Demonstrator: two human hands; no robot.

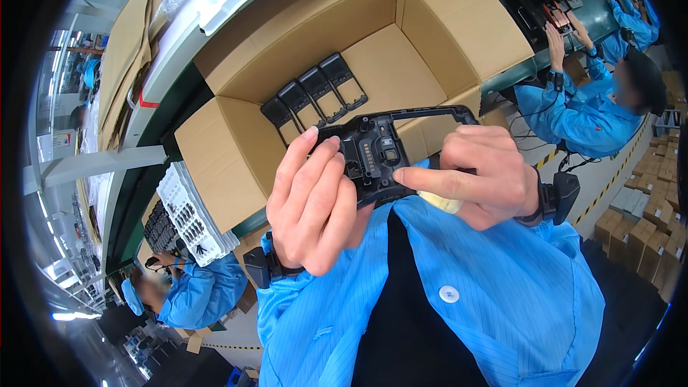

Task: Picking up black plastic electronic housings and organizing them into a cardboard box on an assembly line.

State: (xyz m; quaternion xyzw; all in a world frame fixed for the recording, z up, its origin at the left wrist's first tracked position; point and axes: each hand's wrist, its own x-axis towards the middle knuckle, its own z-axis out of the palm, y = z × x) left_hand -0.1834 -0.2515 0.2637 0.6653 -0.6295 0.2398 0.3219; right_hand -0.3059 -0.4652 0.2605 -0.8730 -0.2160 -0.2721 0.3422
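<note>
Held up in front of my chest is a black moulded plastic housing (383, 150), with a row of small metal contacts inside and an open loop-shaped frame reaching to the right. My left hand (315, 204) grips its left end, fingers bent over the near side. My right hand (480, 175) is curled at the other end, its index fingertip touching the inner face near the contacts. Something pale yellow (438, 202) shows under that finger, perhaps a finger cover. Several similar black housings (315, 89) stand in a row inside the open cardboard box (390, 50) beyond.
White moulded trays (190, 215) are stacked left of the box. A co-worker in blue (201, 290) sits lower left; another co-worker (588, 111) works at the green bench upper right. Cartons (645, 222) are piled on the floor at right. Flattened cardboard (129, 64) leans upper left.
</note>
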